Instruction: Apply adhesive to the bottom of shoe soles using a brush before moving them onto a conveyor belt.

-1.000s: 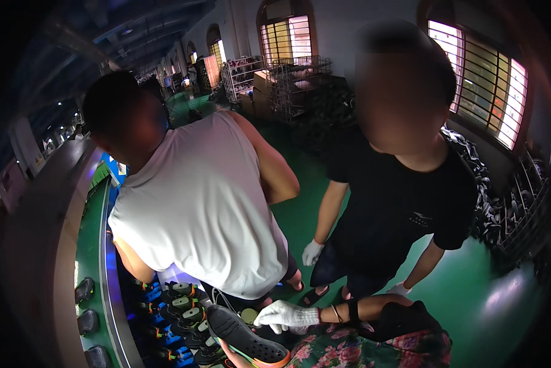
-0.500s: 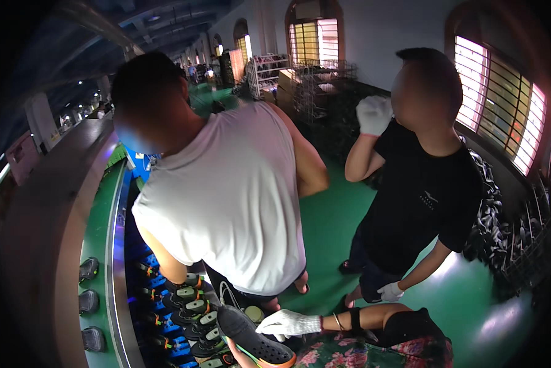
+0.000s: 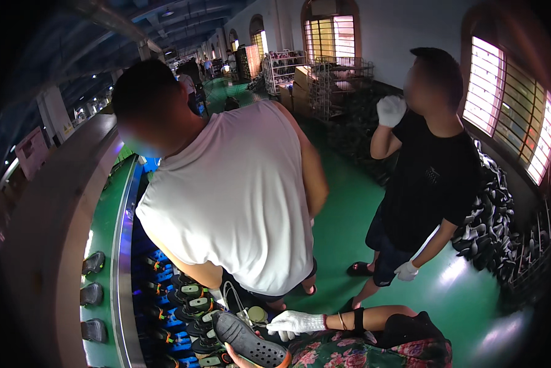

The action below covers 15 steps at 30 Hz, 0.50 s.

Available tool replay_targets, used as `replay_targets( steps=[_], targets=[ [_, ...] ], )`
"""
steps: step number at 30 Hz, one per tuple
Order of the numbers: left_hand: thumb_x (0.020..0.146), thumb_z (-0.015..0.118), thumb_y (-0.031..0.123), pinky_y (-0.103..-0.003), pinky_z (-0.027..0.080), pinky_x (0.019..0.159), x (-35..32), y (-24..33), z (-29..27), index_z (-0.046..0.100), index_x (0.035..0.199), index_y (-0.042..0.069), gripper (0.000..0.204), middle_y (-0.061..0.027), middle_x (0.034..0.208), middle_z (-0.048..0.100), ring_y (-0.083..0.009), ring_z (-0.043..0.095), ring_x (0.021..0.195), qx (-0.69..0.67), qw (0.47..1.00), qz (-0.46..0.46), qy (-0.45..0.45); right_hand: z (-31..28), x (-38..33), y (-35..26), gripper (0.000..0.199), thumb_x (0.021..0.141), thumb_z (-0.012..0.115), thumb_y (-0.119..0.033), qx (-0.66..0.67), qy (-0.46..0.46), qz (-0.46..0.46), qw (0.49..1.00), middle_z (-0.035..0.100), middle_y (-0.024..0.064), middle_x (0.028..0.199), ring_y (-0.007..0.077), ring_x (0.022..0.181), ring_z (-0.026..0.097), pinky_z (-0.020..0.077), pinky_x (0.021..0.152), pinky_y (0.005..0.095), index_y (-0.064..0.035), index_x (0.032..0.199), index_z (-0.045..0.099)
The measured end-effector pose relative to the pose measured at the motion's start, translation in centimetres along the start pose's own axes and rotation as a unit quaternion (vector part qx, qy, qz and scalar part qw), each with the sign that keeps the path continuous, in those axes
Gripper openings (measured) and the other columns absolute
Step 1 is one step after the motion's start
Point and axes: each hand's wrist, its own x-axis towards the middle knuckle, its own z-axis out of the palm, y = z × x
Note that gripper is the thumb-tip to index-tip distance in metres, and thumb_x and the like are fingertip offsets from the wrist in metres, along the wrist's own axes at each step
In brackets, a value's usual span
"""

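Observation:
A dark grey shoe sole (image 3: 244,336) with small holes at one end and an orange rim is held tilted at the lower middle. My left hand (image 3: 237,358), bare, grips it from beneath, mostly hidden by the sole and the lower edge. Just right of the sole is my right hand (image 3: 294,323) in a white knit glove, fingers curled together. What they hold, if anything, is too small to make out. Beyond the sole stands a round pale-green pot (image 3: 257,314), next to a looped white cord (image 3: 227,293).
Left, shoes with lime and orange parts (image 3: 192,305) stand in rows beside a green conveyor belt (image 3: 107,245) carrying grey soles (image 3: 93,330). A person in a white sleeveless shirt (image 3: 238,202) bends ahead; another in black (image 3: 432,184) stands right. Dark shoe parts (image 3: 487,221) pile beneath the window.
My right hand has come off the sole and moved slightly right. The sole has turned and shifted a little left and down. The person in white has shifted an arm.

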Motion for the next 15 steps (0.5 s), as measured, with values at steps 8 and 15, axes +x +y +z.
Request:
replay_targets(
  steps=[8, 15],
  targets=[
    [0.094, 0.057, 0.034, -0.044, 0.045, 0.106, 0.4, -2.2, 3.0, 0.048, 0.141, 0.001, 0.058, -0.0172, 0.136, 0.056, -0.0311, 0.059, 0.12, -0.289, 0.91, -0.288, -0.077, -2.0, -2.5, -0.2, 0.043, 0.099, 0.057, -0.034, -0.203, -0.096, -0.22, 0.949, 0.069, 0.0161, 0.103, 0.0212, 0.095, 0.065, 0.049, 0.084, 0.0353, 0.0056, 0.115, 0.063],
    [0.085, 0.065, 0.02, -0.044, 0.044, 0.104, -1.6, -1.6, 10.0, 0.049, 0.138, 0.002, 0.058, -0.0143, 0.13, 0.06, -0.0291, 0.059, 0.119, 0.012, 0.994, -0.092, -0.05, -6.7, -5.9, 2.3, 0.018, 0.096, 0.059, -0.02, -0.368, 0.07, -0.393, 0.84, 0.063, 0.0164, 0.107, 0.032, 0.095, 0.063, 0.052, 0.082, 0.0406, -0.0065, 0.105, 0.067]
  ],
)
